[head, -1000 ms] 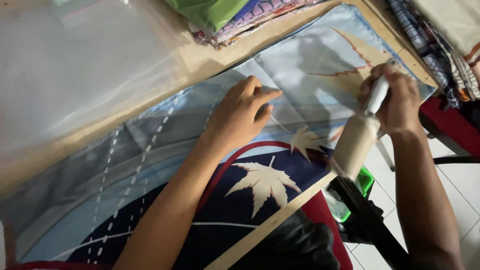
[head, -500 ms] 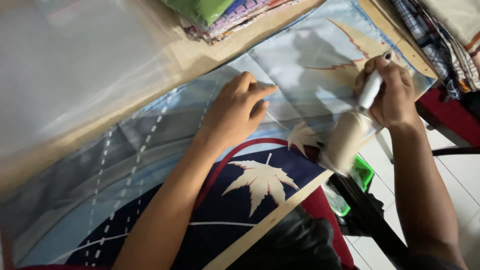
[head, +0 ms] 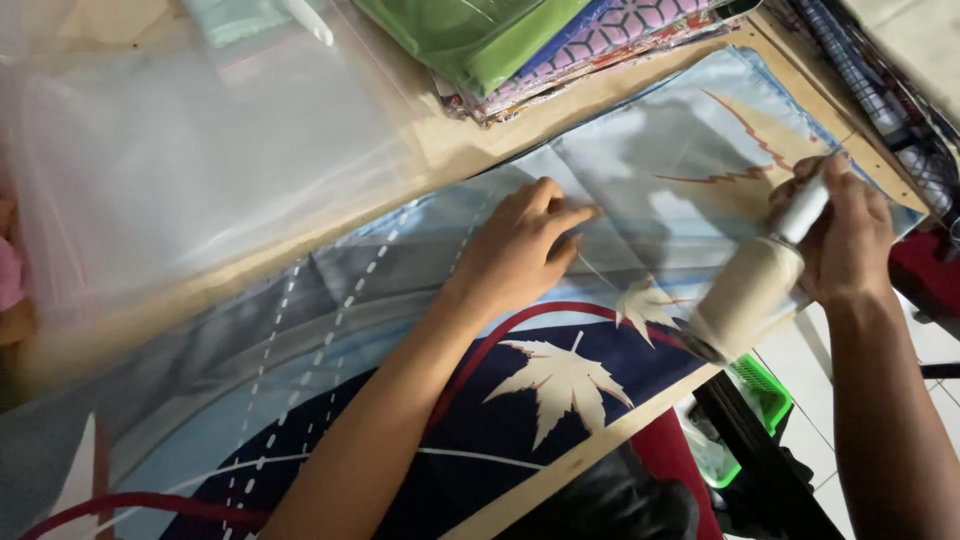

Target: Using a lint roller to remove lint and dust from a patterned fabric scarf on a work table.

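Note:
A printed cloth [head: 330,330] in pale blue and navy, with cream maple leaves and a red curve, lies spread over a wooden table [head: 560,112]. My left hand [head: 520,250] presses flat on the cloth near its middle, fingers pointing right. My right hand [head: 845,240] grips the white handle of a lint roller [head: 750,295]. The roller's cream drum rests at the cloth's right part, close to the table's near edge and beside a small leaf print.
Clear plastic bags [head: 170,160] lie at the upper left. A stack of folded fabrics [head: 520,45], green on top, sits at the back. More folded cloth [head: 900,90] is piled at the right. A green basket [head: 755,395] stands on the tiled floor below the table edge.
The right hand and roller have shifted slightly down and back toward the near edge after reaching further up the cloth. The left hand has stayed pressed in place.

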